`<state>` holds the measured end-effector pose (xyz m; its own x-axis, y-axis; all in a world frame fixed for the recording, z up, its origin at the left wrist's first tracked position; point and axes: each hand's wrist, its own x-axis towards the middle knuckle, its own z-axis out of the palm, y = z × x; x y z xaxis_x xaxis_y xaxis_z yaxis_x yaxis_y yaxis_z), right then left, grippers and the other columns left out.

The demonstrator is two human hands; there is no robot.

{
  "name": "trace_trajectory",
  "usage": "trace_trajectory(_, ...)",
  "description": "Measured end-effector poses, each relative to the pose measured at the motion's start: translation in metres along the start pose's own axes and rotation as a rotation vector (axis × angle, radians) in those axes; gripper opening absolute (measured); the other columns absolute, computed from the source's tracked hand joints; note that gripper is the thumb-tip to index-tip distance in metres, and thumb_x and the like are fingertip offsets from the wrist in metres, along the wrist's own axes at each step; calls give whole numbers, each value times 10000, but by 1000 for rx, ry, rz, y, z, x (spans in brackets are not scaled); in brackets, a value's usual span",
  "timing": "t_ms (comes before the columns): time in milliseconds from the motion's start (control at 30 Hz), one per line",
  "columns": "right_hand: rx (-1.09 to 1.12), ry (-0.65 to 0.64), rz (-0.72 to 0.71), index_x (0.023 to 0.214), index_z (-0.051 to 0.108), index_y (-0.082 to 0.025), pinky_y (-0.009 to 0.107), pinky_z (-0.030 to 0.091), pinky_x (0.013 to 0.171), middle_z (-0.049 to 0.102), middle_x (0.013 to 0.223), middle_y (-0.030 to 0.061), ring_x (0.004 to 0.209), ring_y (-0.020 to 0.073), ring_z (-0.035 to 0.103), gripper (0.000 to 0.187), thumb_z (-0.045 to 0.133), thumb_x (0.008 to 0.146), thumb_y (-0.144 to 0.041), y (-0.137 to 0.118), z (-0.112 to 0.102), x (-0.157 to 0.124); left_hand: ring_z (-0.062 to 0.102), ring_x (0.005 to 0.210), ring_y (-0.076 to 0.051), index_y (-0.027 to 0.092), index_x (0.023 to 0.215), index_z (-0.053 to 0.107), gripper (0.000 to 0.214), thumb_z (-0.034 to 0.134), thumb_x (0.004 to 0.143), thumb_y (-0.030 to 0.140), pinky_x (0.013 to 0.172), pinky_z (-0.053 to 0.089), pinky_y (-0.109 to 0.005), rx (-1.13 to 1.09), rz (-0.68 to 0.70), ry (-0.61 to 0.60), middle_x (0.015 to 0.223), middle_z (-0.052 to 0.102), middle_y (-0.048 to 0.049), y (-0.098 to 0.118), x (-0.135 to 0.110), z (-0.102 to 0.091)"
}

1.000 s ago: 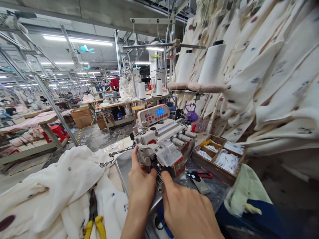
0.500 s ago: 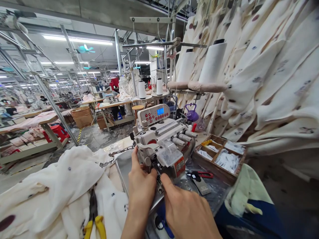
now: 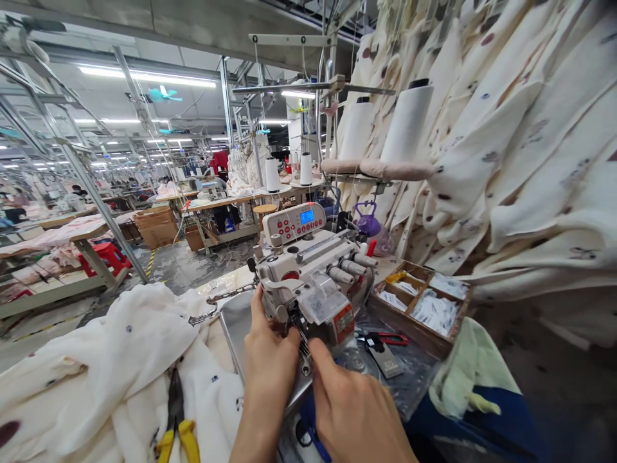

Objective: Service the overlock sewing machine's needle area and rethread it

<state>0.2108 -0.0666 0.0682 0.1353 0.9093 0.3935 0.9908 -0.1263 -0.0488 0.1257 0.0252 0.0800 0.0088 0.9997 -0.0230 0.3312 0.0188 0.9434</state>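
The left hand (image 3: 270, 370) and right hand (image 3: 357, 402) are at the overlock sewing machine (image 3: 308, 257), whether grasping anything I cannot tell, with yellow-handled pliers (image 3: 174, 406) nearby on printed fabric (image 3: 144, 334).

An off-white sewing machine (image 3: 315, 254) stands upright just left of a compartmented box (image 3: 403, 323), its button panel (image 3: 284, 226) showing a lit blue display (image 3: 306, 217), a clear guard (image 3: 322, 299) and orange-red label (image 3: 344, 323) in front, pale knobs (image 3: 340, 275) jutting rightward

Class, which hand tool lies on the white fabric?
The yellow-handled pliers, left of the person's left hand; the red-handled tool instead lies right of the sewing machine, beside the compartmented box.
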Motion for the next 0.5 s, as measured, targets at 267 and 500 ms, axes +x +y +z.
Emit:
trace_trajectory(267,20,21,-18,1258,596,-199,299,398,492,756,704,-39,580,224,732,428,527,862,-53,3,5,-2,629,533,-149,310,1515,201,875,631,765,177,603,454,-266,62,11,6,774,710,25,-3,0,1)
trace_trajectory(500,37,50,-35,1225,639,-188,315,425,480,750,690,-26,552,221,722,429,466,858,-48,4,4,-2,600,424,-119,320,1495,212,897,617,736,68,448,455,-209,-287,-90,-88,754,671,30,2,-4,-9)
